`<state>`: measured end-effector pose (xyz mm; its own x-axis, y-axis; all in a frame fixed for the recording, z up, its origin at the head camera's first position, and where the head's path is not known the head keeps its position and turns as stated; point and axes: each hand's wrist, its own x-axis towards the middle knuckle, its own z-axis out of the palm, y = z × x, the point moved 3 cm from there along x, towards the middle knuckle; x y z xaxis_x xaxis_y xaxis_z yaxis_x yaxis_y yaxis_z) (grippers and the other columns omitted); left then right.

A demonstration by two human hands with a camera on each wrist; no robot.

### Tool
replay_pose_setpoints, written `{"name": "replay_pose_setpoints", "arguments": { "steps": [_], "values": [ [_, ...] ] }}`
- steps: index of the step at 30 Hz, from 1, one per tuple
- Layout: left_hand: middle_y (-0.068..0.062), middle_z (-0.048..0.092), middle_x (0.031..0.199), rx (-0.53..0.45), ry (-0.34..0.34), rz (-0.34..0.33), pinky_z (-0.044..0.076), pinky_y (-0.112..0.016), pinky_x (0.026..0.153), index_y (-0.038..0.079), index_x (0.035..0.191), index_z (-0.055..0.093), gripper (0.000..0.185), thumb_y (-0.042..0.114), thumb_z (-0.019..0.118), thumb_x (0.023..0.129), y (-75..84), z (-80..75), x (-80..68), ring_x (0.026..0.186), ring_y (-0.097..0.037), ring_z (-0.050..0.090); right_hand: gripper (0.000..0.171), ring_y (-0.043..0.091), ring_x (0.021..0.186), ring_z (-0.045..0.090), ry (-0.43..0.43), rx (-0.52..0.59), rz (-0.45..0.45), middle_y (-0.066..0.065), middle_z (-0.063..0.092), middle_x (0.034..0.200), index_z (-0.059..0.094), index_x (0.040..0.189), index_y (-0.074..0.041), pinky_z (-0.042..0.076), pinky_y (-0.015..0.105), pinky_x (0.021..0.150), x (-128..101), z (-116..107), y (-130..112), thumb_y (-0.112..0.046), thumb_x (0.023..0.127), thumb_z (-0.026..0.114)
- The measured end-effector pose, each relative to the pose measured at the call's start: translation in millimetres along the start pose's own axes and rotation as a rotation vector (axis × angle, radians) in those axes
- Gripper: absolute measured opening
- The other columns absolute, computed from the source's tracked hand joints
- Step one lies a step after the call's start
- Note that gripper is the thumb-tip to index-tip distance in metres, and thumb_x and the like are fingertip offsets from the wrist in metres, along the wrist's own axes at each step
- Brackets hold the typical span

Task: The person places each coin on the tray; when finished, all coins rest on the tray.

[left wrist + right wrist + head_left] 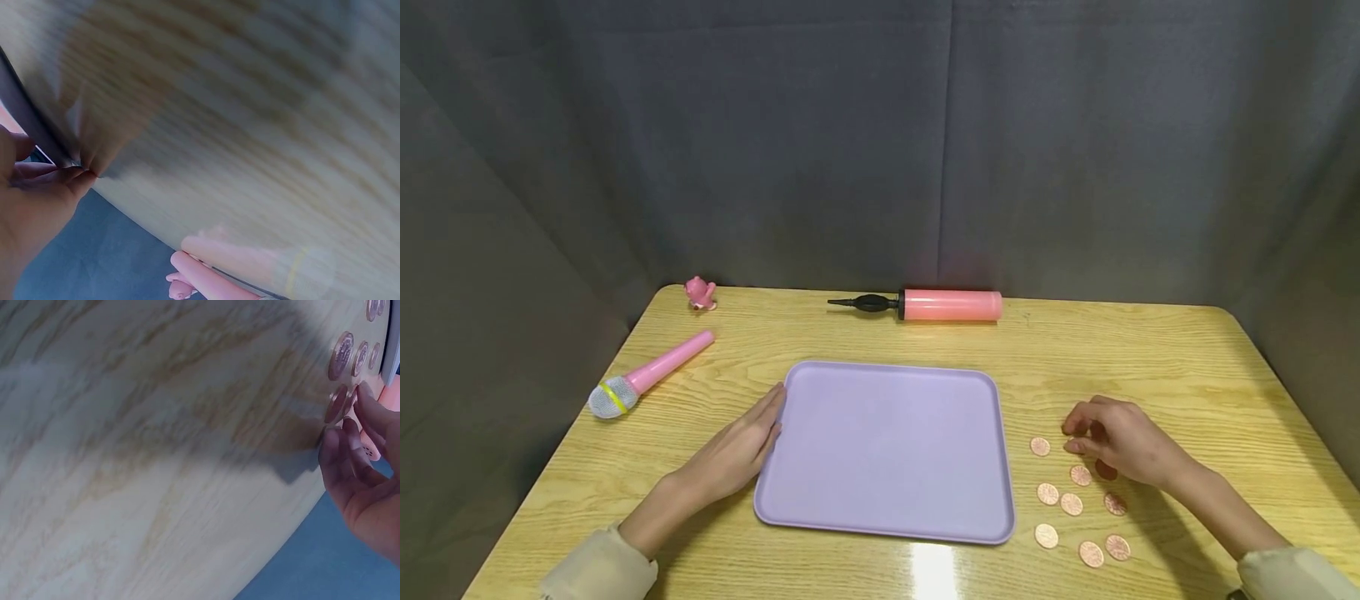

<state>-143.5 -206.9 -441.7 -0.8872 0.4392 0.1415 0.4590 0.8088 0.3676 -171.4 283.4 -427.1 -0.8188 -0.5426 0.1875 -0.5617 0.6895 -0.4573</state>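
A lilac rectangular tray (887, 450) lies flat on the table. Against its left rim rests my left hand (733, 450), fingers extended along the edge; the left wrist view shows those fingertips (84, 178) at the tray's dark side. To the right of the tray, several copper-coloured coins (1071, 504) lie scattered. My right hand (1123, 437) is down at the far end of them, thumb and forefinger at opposite edges of one coin (350, 400), which is mostly covered. Another coin (1106, 470) sits partly under the same hand.
A pink toy microphone (658, 371) with a silver head lies at the left. Behind it stands a small pink animal figure (701, 293). Near the back edge lies a pink hand pump (951, 306) with a black nozzle. Dark curtain (820, 167) surrounds the wooden table.
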Motion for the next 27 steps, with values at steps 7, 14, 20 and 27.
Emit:
{"name": "replay_pose_setpoints", "arguments": {
  "steps": [7, 14, 20, 27],
  "values": [
    [-0.034, 0.03, 0.149, -0.001, 0.023, 0.026, 0.031, -0.052, 0.112, -0.017, 0.143, 0.03, 0.049, 0.005, 0.046, 0.102, 2.3, 0.8, 0.9, 0.138, -0.041, 0.033, 0.024, -0.002, 0.064, 0.049, 0.004, -0.081, 0.0, -0.013, 0.055, 0.078, 0.067, 0.088, -0.019, 0.046, 0.02, 0.053, -6, -4, -1, -0.017, 0.073, 0.086],
    [-0.035, 0.03, 0.148, -0.02, 0.0, 0.012, 0.031, -0.052, 0.112, -0.018, 0.143, 0.03, 0.049, 0.004, 0.046, 0.101, 3.6, 0.3, 3.2, 0.138, -0.042, 0.031, 0.024, -0.002, 0.06, 0.048, 0.034, -0.057, 0.013, -0.015, 0.054, 0.074, 0.066, 0.085, -0.019, 0.045, 0.019, 0.051, -8, -1, 2, -0.016, 0.072, 0.086],
    [-0.035, 0.029, 0.149, -0.035, -0.002, 0.008, 0.03, -0.052, 0.112, -0.018, 0.143, 0.03, 0.049, 0.003, 0.045, 0.102, 3.5, -0.1, 4.9, 0.139, -0.042, 0.03, 0.024, -0.001, 0.058, 0.048, 0.037, -0.074, 0.082, -0.013, 0.055, 0.073, 0.065, 0.083, -0.015, 0.045, 0.02, 0.051, -10, -1, 5, -0.019, 0.072, 0.086],
    [-0.034, 0.029, 0.149, -0.031, -0.011, -0.003, 0.03, -0.052, 0.112, -0.018, 0.143, 0.03, 0.049, 0.003, 0.045, 0.102, 4.1, 0.0, 3.6, 0.139, -0.042, 0.03, 0.025, -0.002, 0.057, 0.046, 0.012, -0.102, 0.136, -0.012, 0.054, 0.072, 0.063, 0.083, -0.014, 0.044, 0.021, 0.051, -11, 0, 6, -0.024, 0.075, 0.083]
  ]
}}
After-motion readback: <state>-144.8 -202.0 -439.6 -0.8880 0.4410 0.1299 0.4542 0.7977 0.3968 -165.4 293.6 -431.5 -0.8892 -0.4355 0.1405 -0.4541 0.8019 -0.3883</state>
